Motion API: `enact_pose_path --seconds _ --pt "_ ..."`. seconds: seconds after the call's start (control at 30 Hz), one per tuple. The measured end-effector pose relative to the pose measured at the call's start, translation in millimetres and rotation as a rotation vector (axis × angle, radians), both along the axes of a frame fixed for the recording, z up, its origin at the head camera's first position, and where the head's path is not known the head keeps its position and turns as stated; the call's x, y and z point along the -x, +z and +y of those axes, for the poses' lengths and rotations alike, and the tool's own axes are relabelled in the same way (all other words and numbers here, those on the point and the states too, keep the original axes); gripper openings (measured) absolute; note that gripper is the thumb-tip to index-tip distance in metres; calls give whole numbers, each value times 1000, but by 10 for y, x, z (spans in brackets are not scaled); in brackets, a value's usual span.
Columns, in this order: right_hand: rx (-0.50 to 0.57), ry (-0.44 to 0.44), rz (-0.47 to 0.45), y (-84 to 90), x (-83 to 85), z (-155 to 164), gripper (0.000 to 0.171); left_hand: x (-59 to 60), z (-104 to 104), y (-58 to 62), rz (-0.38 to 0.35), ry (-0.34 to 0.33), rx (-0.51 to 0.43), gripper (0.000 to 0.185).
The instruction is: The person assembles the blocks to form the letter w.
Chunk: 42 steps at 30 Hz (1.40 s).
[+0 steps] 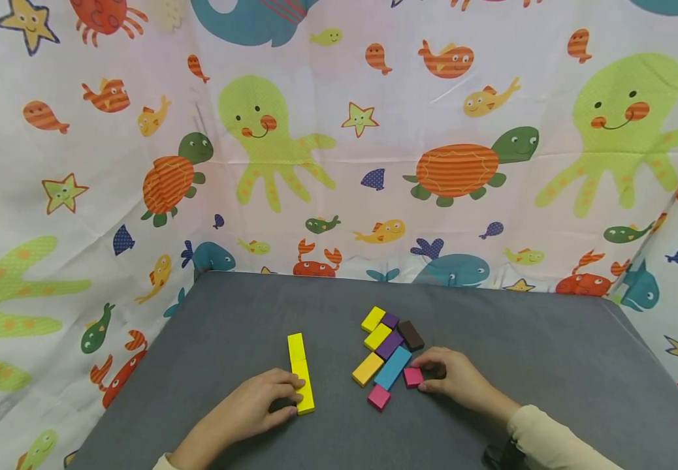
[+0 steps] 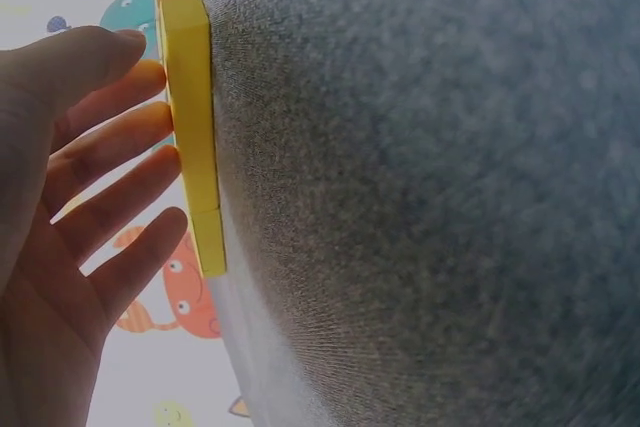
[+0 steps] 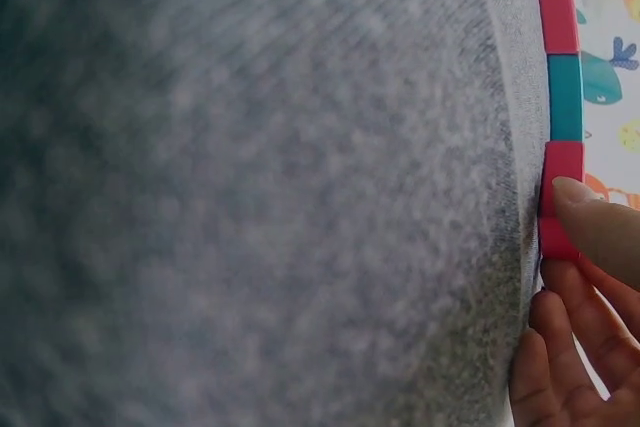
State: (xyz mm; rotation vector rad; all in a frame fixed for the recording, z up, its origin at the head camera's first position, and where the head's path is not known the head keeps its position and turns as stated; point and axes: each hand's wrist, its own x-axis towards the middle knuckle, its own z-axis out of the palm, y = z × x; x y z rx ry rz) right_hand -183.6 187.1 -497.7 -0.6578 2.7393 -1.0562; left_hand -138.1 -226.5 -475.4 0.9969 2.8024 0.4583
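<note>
Two yellow blocks stand end to end in a narrow line on the left. My left hand rests beside them, its fingertips touching the nearer, longer one; the left wrist view has the fingers fairly straight against the long yellow block. On the right, my right hand pinches a pink block between thumb and fingers. That pink block lies against the right side of a blue block. Another pink block touches the blue block's near end.
Left of the blue block lies an orange-yellow block. Beyond it are two small yellow blocks, two purple blocks and a dark brown block, set slantwise together. A grey cloth covers the table; a sea-animal curtain hangs behind.
</note>
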Motion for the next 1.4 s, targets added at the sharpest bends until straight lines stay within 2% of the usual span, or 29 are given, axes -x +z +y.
enact_pose_path --seconds 0.27,0.6,0.7,1.03,1.2,1.4 --pt "1 -9 -27 20 -1 14 33 12 -1 -1 13 -17 -23 20" --pt "52 -37 -31 181 -163 -89 33 -10 3 34 27 -7 -25 21" --pt "69 -50 -45 239 -229 -182 34 -7 2 35 28 -8 -19 21" --pt "148 -81 -6 313 -451 -601 30 -4 -4 15 29 -2 -1 19" --pt "231 -102 -33 326 -550 -886 30 2 -3 20 67 -16 -13 19" --pt "264 -65 -91 305 -607 -1181 29 13 14 39 46 -2 -2 19"
